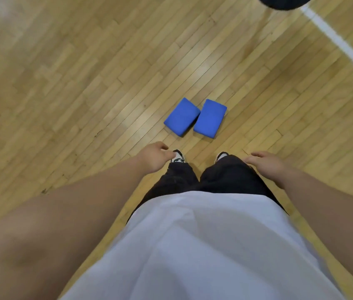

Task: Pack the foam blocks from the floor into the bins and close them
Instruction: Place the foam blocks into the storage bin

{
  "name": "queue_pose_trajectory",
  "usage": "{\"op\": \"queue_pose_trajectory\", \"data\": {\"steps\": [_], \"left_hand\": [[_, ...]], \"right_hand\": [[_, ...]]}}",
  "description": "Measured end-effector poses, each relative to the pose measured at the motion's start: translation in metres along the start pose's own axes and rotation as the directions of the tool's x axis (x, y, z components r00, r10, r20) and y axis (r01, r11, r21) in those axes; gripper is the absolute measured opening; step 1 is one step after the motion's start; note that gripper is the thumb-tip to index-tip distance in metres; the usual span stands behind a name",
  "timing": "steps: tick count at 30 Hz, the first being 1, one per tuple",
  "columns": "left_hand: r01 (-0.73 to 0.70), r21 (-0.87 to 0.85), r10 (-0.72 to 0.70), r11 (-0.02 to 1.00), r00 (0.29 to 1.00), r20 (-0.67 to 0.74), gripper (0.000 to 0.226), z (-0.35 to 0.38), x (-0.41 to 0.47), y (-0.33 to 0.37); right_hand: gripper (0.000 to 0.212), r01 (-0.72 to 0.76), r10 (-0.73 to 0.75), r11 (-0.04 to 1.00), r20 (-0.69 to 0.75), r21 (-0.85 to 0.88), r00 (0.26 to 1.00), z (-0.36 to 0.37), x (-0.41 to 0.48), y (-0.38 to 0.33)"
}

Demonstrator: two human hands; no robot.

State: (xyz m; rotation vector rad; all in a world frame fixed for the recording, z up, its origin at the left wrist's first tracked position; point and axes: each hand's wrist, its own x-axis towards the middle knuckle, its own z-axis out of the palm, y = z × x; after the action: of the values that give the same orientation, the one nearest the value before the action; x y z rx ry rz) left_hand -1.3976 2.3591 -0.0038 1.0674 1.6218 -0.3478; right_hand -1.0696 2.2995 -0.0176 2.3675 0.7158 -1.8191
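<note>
Two blue foam blocks lie side by side on the wooden floor just ahead of my feet, the left block (182,116) touching the right block (210,118) at one corner. My left hand (155,158) hangs above the floor to the near left of them, fingers loosely curled, holding nothing. My right hand (266,165) hangs to the near right with its fingers relaxed and spread, also empty. No bin is in view.
A white painted line (340,43) crosses the floor at the far right. A dark round object (284,2) is cut off by the top edge. My shoes (178,156) stand just behind the blocks. Bare wooden floor (73,83) stretches to the left.
</note>
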Motion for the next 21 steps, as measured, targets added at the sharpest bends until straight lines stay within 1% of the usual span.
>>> {"op": "queue_pose_trajectory", "data": {"steps": [2,5,7,9,11,13,16,18,21], "left_hand": [[-0.08,0.01,0.08,0.997,0.997,0.01,0.051,-0.016,0.021,0.043],[-0.094,-0.014,0.094,0.995,0.996,0.012,0.051,-0.027,0.051,0.082],[-0.058,0.01,0.058,0.998,0.998,0.039,0.052,-0.032,0.064,0.092],[0.014,0.026,-0.015,1.0,0.999,0.049,0.054,-0.038,0.08,0.091],[0.097,0.029,-0.098,0.995,0.995,0.018,0.056,-0.047,0.104,0.087],[0.16,0.015,-0.16,0.987,0.987,-0.009,0.057,-0.057,0.137,0.087],[0.168,0.017,-0.167,0.986,0.986,-0.021,0.057,-0.063,0.208,0.089],[0.144,0.073,-0.145,0.987,0.989,0.009,0.069,-0.059,0.274,0.088],[0.067,0.191,-0.076,0.979,0.996,0.04,0.085,-0.042,0.404,0.077]], "right_hand": [[0.065,-0.035,0.036,0.999,-0.03,0.028,0.999,-0.016,0.016,-0.008],[0.065,-0.049,0.049,0.998,-0.012,0.038,0.999,-0.029,0.047,-0.03],[0.066,-0.057,0.056,0.998,0.039,0.035,0.998,-0.036,0.069,-0.051],[0.068,-0.045,0.042,0.998,0.082,0.042,0.996,-0.039,0.095,-0.076],[0.069,-0.012,0.008,0.999,0.095,0.039,0.995,-0.038,0.128,-0.099],[0.079,0.013,-0.017,0.999,0.105,0.044,0.994,-0.033,0.167,-0.117],[0.099,-0.026,0.014,0.993,0.109,0.113,0.994,-0.015,0.239,-0.129],[0.106,-0.058,0.049,0.988,0.067,0.145,0.997,0.004,0.298,-0.125],[0.12,-0.138,0.144,0.957,-0.009,0.254,0.989,0.043,0.404,-0.108]]}}
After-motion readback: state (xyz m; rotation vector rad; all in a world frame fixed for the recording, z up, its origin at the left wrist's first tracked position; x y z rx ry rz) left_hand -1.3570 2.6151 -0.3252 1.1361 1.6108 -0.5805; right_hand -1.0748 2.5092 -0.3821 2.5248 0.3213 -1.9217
